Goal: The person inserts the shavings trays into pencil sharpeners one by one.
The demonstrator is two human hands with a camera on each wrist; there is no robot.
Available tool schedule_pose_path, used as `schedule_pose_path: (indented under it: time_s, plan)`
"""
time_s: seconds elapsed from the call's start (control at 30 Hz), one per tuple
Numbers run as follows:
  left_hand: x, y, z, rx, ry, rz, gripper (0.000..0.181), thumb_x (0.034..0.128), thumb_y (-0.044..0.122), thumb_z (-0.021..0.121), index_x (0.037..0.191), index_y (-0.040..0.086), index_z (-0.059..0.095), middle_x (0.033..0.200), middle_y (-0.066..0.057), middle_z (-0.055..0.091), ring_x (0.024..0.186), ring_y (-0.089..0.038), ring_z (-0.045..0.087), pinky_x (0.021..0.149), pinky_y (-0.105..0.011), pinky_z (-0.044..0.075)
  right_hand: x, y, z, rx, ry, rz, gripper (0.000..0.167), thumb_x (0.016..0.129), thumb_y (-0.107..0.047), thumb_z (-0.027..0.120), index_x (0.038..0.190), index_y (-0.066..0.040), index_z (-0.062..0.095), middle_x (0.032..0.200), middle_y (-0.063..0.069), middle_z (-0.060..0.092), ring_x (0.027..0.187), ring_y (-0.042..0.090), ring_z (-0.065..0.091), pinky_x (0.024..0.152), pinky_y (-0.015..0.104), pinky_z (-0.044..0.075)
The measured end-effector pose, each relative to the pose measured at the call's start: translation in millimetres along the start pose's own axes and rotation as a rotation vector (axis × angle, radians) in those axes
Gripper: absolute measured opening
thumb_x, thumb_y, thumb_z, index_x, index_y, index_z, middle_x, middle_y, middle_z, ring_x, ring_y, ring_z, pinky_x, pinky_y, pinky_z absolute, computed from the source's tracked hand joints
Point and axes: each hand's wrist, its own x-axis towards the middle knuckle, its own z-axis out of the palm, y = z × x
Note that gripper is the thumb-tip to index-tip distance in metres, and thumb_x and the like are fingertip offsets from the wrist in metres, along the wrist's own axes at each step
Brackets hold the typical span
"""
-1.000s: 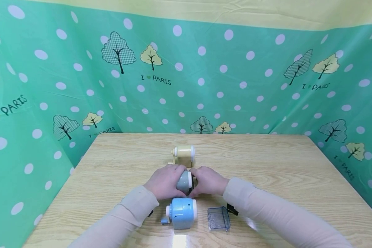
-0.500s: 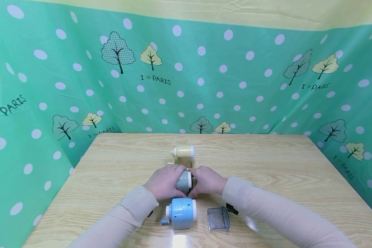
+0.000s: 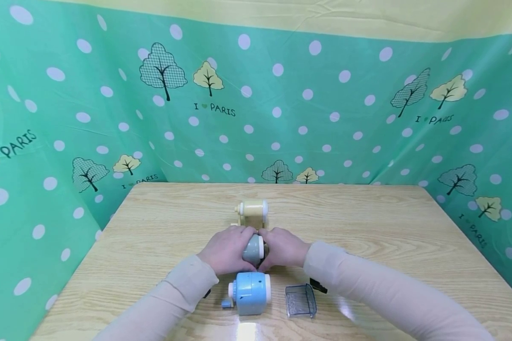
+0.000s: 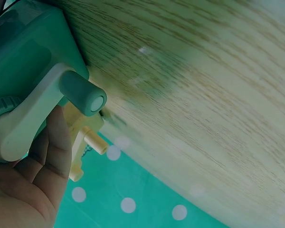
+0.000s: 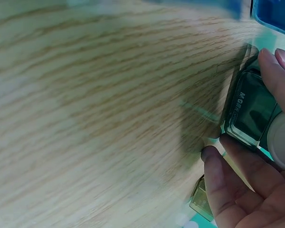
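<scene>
My left hand grips a grey-green crank pencil sharpener over its top and side, near the middle of the table. In the left wrist view its pale crank arm with a green knob hangs beside the fingers. At the sharpener's front, my right hand pinches the dark see-through shavings drawer by its edges. That drawer sits against the sharpener below its white round front; how deep it goes in is hidden.
A blue pencil sharpener stands nearer, with a clear bluish shavings drawer on the table to its right. Behind the hands is a cream-yellow pencil sharpener. A dotted green curtain hangs behind the wooden table.
My right hand has shifted slightly left, closer to the grey-green sharpener. The left hand keeps its grip and place; the other sharpeners have not moved.
</scene>
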Motion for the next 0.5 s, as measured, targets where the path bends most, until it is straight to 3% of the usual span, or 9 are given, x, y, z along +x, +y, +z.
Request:
schedule_pose_path:
  time_s: [0.5]
  plan:
    - [0.4,0.6,-0.9,-0.014,0.004,0.001,0.073,0.0673,0.051,0.087,0.123,0.015,0.056,0.109,0.001,0.065,0.094,-0.016,0.059,0.078,-0.034,0.052,2.0,-1.1,-2.0,-0.002,-0.004,-0.015,0.081,0.063,-0.035,0.093,0.13,-0.009,0.056,0.11,0.006,0.068,0.097,0.015,0.063,0.086,0.029,0.053]
